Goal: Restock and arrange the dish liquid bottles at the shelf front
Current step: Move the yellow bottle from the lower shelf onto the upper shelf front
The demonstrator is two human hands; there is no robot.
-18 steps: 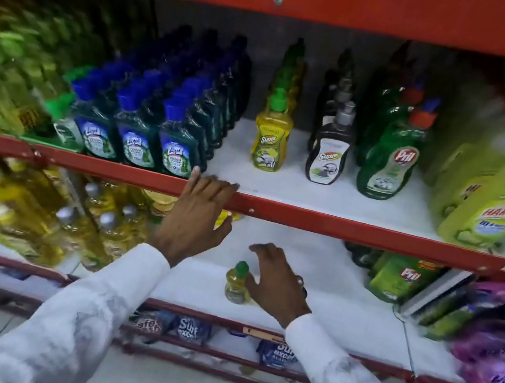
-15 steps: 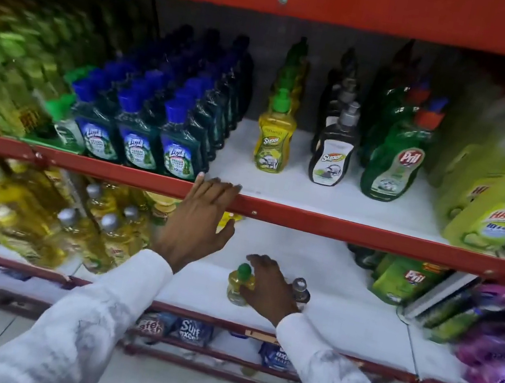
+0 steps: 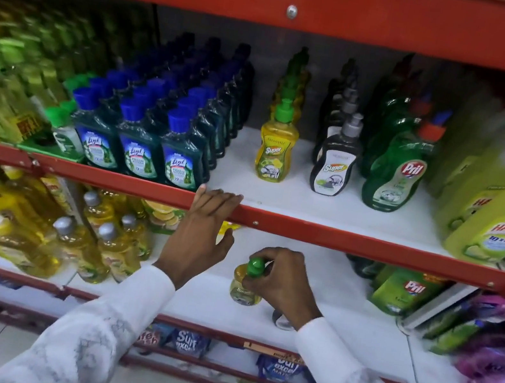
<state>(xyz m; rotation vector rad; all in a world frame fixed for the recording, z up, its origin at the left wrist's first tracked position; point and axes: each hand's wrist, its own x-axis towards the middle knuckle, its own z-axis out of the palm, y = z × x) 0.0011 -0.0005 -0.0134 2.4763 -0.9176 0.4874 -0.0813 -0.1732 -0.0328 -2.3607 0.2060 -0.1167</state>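
On the lower shelf (image 3: 339, 321) stands a small yellow Super dish liquid bottle (image 3: 244, 286) with a green cap. My right hand (image 3: 282, 281) is closed around its cap and neck. A grey-capped bottle (image 3: 281, 320) is mostly hidden under that hand. My left hand (image 3: 200, 239) rests with its fingertips on the red front rail (image 3: 369, 245) of the upper shelf, holding nothing. On the upper shelf stand a row of yellow Super bottles (image 3: 275, 151), a row of dark grey Super bottles (image 3: 335, 165) and green Pril bottles (image 3: 393, 179).
Blue-capped Lizol bottles (image 3: 138, 141) fill the upper shelf's left. Harpic bottles (image 3: 501, 228) lean at the right. Yellow liquid bottles (image 3: 34, 234) crowd the lower left; Pril pouches (image 3: 405, 292) and purple packs (image 3: 502, 357) lie at the lower right. Surf packs (image 3: 187, 342) sit below.
My right hand has closed over the green cap of the small yellow bottle and now covers the grey-capped bottle. My left hand has stayed on the red rail.
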